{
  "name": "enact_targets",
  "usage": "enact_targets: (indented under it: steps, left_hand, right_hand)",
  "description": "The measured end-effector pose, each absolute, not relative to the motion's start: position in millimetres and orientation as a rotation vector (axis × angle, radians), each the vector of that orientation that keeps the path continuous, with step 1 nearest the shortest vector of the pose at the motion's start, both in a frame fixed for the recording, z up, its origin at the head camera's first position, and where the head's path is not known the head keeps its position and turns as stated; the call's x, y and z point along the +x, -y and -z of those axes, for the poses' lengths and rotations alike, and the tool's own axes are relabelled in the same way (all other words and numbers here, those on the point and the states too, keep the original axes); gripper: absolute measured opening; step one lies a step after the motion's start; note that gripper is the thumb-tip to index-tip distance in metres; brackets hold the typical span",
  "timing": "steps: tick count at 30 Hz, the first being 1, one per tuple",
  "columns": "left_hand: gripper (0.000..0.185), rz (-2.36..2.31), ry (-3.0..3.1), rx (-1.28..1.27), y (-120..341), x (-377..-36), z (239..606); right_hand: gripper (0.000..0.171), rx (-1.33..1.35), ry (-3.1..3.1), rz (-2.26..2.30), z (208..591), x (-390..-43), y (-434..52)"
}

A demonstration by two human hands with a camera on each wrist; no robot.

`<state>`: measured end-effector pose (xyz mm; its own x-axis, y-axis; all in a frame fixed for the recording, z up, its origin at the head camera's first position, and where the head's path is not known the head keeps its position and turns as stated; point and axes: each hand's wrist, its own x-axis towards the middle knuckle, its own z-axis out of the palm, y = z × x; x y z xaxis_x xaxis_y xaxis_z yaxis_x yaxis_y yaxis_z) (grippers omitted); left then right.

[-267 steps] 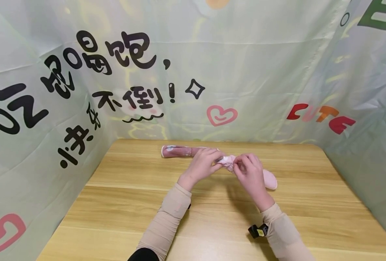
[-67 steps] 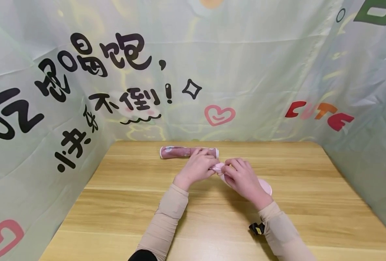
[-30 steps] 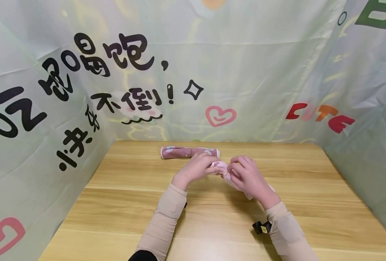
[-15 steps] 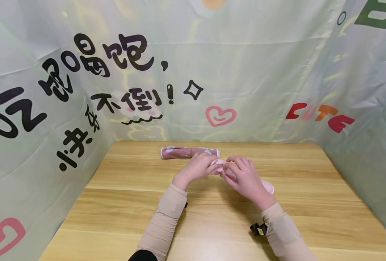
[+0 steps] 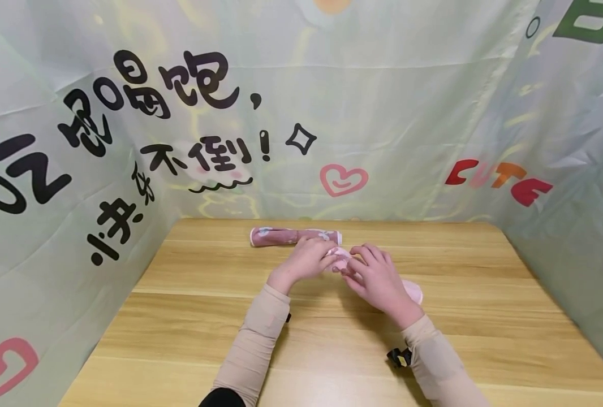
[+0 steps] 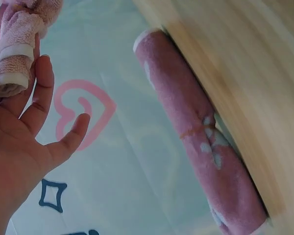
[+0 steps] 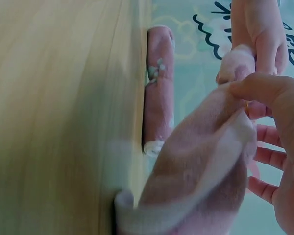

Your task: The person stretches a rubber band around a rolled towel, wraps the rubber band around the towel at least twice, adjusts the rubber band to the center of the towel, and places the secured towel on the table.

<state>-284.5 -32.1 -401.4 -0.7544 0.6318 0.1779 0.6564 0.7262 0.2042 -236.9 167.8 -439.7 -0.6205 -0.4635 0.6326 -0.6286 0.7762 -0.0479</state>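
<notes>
A light pink towel (image 5: 412, 291) with white edging is held just above the table between my two hands. Its rolled end (image 6: 12, 73) lies against the fingers of my left hand (image 5: 304, 260), with that thumb standing away from it in the left wrist view. My right hand (image 5: 380, 280) pinches the gathered middle between thumb and forefinger; its other fingers are spread. A small bit of orange band (image 7: 246, 105) shows at this pinch, mostly hidden. Beyond the pinch the towel's loose part (image 7: 196, 156) widens and hangs toward the table at right.
Behind my left hand, near the table's back edge, lies a rolled mauve towel (image 5: 276, 237) with pale flowers and an orange band (image 6: 193, 132) round its middle. Printed cloth walls (image 5: 408, 113) enclose the wooden table (image 5: 194, 339) at back and sides.
Over the last second my right hand has moved a little left and closer to my left hand, its fingers shifting at the gathered towel. The mauve roll has stayed put.
</notes>
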Motion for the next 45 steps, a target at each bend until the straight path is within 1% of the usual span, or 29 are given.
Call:
enact_targets:
  steps: [10, 14, 16, 21, 26, 29, 33, 35, 41, 45]
  left_hand:
    - [0.023, 0.453, 2.774, -1.071, 40.4, -289.0, 398.1]
    - [0.025, 0.472, 2.735, -1.075, 42.0, -289.2, 398.2]
    - [0.022, 0.482, 2.725, -1.075, 42.2, -288.8, 398.2]
    - [0.020, 0.535, 2.725, -1.110, 41.6, -288.2, 398.1]
    - [0.014, 0.567, 2.701, -1.157, 42.1, -288.8, 398.1]
    - [0.015, 0.597, 2.678, -1.191, 43.8, -289.3, 398.3]
    - [0.023, 0.625, 2.646, -1.224, 45.8, -289.2, 398.8]
    - [0.026, 0.620, 2.633, -1.227, 46.1, -288.8, 399.4]
    - [0.026, 0.603, 2.628, -1.196, 45.2, -288.1, 401.2]
    - [0.029, 0.594, 2.654, -1.167, 42.4, -287.1, 400.0]
  right_hand:
    - [0.020, 0.809, 2.410, -0.360, 433.5, -238.8, -179.6]
    - [0.012, 0.841, 2.388, -0.403, 432.8, -238.9, -181.1]
    - [0.011, 0.863, 2.349, -0.462, 434.0, -239.4, -181.6]
    - [0.016, 0.905, 2.246, -0.606, 436.1, -241.8, -182.9]
    - [0.021, 0.883, 2.228, -0.640, 435.2, -242.9, -184.0]
    - [0.031, 0.844, 2.284, -0.633, 434.1, -242.3, -185.1]
    - [0.046, 0.763, 2.456, -0.679, 432.8, -240.1, -186.9]
    - [0.046, 0.723, 2.531, -0.729, 431.8, -239.1, -188.0]
    - [0.041, 0.656, 2.668, -0.870, 427.3, -235.8, -190.4]
    - [0.038, 0.645, 2.648, -0.829, 427.1, -236.4, -190.9]
